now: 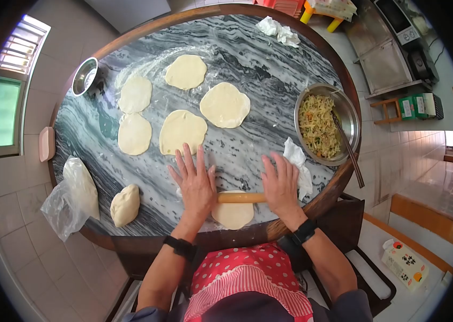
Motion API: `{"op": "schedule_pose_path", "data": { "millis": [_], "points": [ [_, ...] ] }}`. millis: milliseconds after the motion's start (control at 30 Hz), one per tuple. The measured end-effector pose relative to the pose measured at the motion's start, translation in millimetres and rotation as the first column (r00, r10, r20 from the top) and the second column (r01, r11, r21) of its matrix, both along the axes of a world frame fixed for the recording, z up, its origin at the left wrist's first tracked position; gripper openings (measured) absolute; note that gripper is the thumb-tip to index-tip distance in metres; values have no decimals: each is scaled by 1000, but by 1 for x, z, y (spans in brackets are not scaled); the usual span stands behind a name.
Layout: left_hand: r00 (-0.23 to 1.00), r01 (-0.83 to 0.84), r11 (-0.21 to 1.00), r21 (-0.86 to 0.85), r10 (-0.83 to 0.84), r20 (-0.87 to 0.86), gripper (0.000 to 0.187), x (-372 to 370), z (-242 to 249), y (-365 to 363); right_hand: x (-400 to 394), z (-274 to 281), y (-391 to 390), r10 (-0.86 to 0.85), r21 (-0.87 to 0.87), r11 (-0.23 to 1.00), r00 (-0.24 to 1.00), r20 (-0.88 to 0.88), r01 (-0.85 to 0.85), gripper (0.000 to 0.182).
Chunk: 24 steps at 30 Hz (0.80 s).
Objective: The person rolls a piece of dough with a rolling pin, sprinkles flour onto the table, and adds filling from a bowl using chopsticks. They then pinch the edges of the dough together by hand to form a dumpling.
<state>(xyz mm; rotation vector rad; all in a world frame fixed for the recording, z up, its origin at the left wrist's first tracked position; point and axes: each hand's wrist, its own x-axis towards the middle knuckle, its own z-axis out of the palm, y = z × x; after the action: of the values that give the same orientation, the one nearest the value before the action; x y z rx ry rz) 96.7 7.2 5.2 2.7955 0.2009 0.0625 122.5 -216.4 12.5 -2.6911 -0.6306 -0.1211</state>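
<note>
A wooden rolling pin lies across a round dough wrapper near the table's front edge. My left hand rests its palm over the pin's left end, fingers spread and pointing away from me. Over the right end lies my right hand, fingers also stretched out. Both hands are open, and they hide the pin's ends. Just beyond my left fingertips is a flattened dough round. Several more rounds lie farther back, among them a wide one and a smaller one.
At the right stands a steel bowl of shredded filling with chopsticks in it. A crumpled tissue lies beside my right hand. On the left are a dough lump, a plastic bag and a small metal bowl.
</note>
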Motion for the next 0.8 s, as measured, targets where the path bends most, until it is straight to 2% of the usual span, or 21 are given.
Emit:
{"op": "schedule_pose_path", "data": {
  "millis": [133, 333, 433, 467, 500, 533, 567, 633, 667, 733, 767, 800],
  "points": [
    [1000, -2, 1000, 23, 2, -12, 57, 6, 0, 1, 0, -2, 2, -26, -2, 1000, 1000, -5, 26, 50],
    [997, -18, 1000, 19, 17, 71, 58, 16, 2, 3, 20, -6, 7, -64, 61, 996, 998, 29, 62, 45],
    [982, 19, 1000, 1, -19, 185, 57, 16, 1, 6, 15, -1, -1, 3, 107, 994, 999, -34, 1, 46],
    [951, 107, 992, -68, -82, 299, 52, 6, 7, 9, 10, 4, -7, 2, 106, 994, 1000, -30, 1, 46],
    [902, 202, 971, -125, -135, 411, 47, -6, 11, 13, 2, 10, -13, 98, 118, 989, 994, -55, -91, 47],
    [898, 260, 947, -188, -166, 408, 42, -23, 13, 16, -5, 14, -18, 193, 133, 974, 978, -79, -181, 49],
    [892, 315, 916, -250, -196, 406, 37, -41, 14, 16, -10, 15, -23, 192, 132, 975, 979, -76, -181, 49],
    [946, 258, 883, -393, -148, 290, 33, -74, 23, 11, -17, 15, -33, 312, 91, 948, 945, -100, -304, 50],
    [946, 259, 883, -392, -148, 290, 33, -88, 20, 10, -18, 14, -37, 312, 91, 948, 945, -100, -303, 50],
    [983, 181, 914, -363, -157, 93, 40, -105, 19, 9, -20, 8, -39, 301, 119, 952, 934, -191, -283, 46],
    [983, 180, 915, -360, -157, 94, 40, -107, 18, 8, -19, 8, -39, 302, 122, 951, 934, -189, -283, 46],
    [926, 376, 903, -207, -372, 61, 47, -104, 24, 5, -17, 7, -39, 307, 175, 946, 931, -200, -274, 44]
  ]
}}
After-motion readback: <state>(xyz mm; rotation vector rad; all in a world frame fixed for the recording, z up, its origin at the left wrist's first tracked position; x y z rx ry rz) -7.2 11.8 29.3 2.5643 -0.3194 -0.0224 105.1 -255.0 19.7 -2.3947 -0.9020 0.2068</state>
